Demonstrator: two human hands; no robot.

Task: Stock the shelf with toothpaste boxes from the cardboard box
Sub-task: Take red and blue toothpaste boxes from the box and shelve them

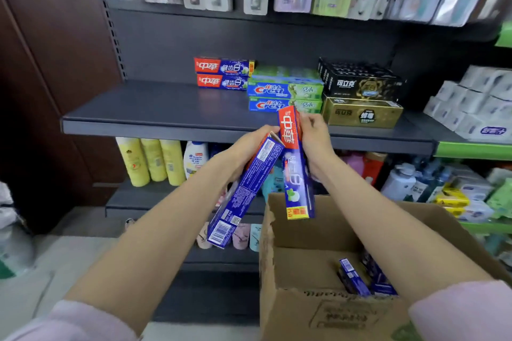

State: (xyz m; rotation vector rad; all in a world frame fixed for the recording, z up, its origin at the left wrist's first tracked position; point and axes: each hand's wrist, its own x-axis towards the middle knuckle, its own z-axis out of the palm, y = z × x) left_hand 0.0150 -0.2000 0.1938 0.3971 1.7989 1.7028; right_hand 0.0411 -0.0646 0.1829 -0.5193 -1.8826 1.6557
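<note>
— Toothpaste boxes, where are they?

— Two in the hands. The right hand (314,133) pinches the red end of an upright box (295,163), front toward the camera, with "中華" in white on red, blue below, and a yellow tag at the bottom. The left hand (249,149) curls round the top of a second box (243,194), tilted, with its back showing fine print, a QR code and a barcode.

— And the rest?

— More blue boxes (357,277) lie in the open cardboard box (304,266), brown corrugated board with torn flap edges and green printing on the front. It sits under the right arm.

— The shelf?

— Dark grey metal shelf (155,108). Two matching 中華 boxes (221,73) are stacked at the back. Beside them stand green-and-blue Crest boxes (285,90), then a black box on a gold box (360,97), both glossy. White packs (473,102) stand at the far right. Yellow bottles (152,160) stand on the shelf below.
</note>
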